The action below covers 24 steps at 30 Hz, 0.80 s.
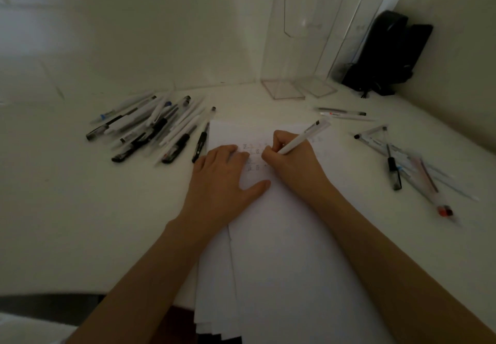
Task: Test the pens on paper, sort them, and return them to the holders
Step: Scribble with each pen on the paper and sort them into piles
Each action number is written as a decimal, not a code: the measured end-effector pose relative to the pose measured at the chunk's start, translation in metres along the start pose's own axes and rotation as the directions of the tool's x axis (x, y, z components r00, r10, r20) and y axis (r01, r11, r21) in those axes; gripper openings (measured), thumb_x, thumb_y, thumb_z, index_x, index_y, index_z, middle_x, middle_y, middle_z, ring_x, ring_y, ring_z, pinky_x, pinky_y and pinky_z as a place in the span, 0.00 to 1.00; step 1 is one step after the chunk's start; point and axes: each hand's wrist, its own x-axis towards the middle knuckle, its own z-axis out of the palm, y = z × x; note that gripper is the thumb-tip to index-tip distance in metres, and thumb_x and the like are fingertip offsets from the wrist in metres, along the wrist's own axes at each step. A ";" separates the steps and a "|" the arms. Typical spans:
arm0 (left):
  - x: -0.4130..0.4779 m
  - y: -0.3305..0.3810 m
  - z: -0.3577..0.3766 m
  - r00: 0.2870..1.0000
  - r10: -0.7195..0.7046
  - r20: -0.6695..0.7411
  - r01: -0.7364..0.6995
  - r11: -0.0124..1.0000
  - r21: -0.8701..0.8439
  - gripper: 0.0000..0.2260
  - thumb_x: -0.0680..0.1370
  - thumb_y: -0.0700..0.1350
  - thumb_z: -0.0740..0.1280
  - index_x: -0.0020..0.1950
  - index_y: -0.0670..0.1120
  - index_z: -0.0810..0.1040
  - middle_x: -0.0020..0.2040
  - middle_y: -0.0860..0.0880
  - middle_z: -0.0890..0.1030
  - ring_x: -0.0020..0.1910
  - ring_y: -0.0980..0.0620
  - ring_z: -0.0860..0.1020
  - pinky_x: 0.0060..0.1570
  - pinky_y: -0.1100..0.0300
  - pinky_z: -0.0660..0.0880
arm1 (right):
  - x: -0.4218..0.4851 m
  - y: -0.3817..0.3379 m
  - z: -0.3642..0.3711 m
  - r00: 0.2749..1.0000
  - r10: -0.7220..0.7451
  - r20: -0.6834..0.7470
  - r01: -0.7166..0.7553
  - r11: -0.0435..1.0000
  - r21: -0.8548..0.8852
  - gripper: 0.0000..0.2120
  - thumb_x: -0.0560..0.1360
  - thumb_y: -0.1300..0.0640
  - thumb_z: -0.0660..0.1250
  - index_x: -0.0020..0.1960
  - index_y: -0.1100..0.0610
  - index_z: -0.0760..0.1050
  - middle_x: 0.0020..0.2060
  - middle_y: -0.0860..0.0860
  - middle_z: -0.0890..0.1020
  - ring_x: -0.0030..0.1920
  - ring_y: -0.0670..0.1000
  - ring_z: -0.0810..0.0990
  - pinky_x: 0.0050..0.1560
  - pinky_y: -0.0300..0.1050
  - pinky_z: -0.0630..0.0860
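White table under dim light. Left: a loose pile of pens, black-gripped and white-barrelled, lies just beside the far left corner of the paper. Centre: a stack of paper runs from the near edge toward the far wall and has small handwritten marks on its far part. The left hand lies flat on the top sheet, fingers straight and close together, thumb spread. The right hand has its fingers clamped round a white pen, tip at the marks, back end slanting far and right. Far right of centre: two clear holders stand upright. Right: a pair of pens, a scattered group of pens and, in the far corner, a black object.
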 end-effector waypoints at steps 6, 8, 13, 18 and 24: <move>0.001 -0.001 0.000 1.000 -0.004 0.000 0.004 1.000 -0.007 0.40 0.63 0.72 0.45 0.67 0.53 0.68 0.69 0.52 0.66 0.69 0.53 0.62 0.65 0.57 0.54 | 0.000 0.000 -0.001 1.000 -0.001 0.000 0.001 1.000 0.015 0.14 0.68 0.65 0.66 0.31 0.56 0.62 0.24 0.47 0.63 0.25 0.43 0.62 0.25 0.33 0.59; 0.001 -0.001 0.000 1.000 -0.003 0.006 0.003 1.000 -0.016 0.39 0.64 0.72 0.48 0.68 0.53 0.68 0.69 0.52 0.66 0.69 0.53 0.61 0.66 0.56 0.54 | -0.001 0.000 -0.002 1.000 0.000 0.019 0.000 1.000 0.026 0.15 0.67 0.66 0.66 0.30 0.56 0.61 0.23 0.47 0.62 0.24 0.42 0.62 0.25 0.33 0.59; -0.001 0.000 -0.001 1.000 0.003 0.006 -0.002 0.999 -0.034 0.38 0.65 0.71 0.51 0.68 0.52 0.68 0.69 0.51 0.66 0.69 0.52 0.61 0.65 0.56 0.54 | 0.000 0.001 -0.002 1.000 -0.005 0.004 0.005 0.999 0.040 0.12 0.67 0.66 0.66 0.32 0.59 0.63 0.24 0.49 0.62 0.24 0.42 0.61 0.25 0.33 0.58; -0.001 -0.001 -0.001 1.000 -0.004 0.002 0.004 0.999 -0.039 0.38 0.64 0.72 0.51 0.68 0.52 0.68 0.69 0.51 0.66 0.69 0.52 0.62 0.66 0.56 0.55 | 0.000 0.002 -0.003 1.000 -0.011 0.008 0.011 0.999 0.041 0.13 0.68 0.66 0.66 0.31 0.58 0.63 0.24 0.48 0.64 0.24 0.42 0.63 0.25 0.33 0.59; 0.000 -0.001 0.000 1.000 -0.004 0.013 0.004 0.999 -0.049 0.36 0.66 0.69 0.53 0.68 0.53 0.67 0.70 0.52 0.65 0.69 0.53 0.61 0.66 0.56 0.54 | -0.001 0.001 -0.003 0.999 -0.005 0.048 0.003 0.999 0.044 0.15 0.68 0.66 0.66 0.30 0.56 0.62 0.23 0.47 0.64 0.24 0.42 0.62 0.25 0.33 0.59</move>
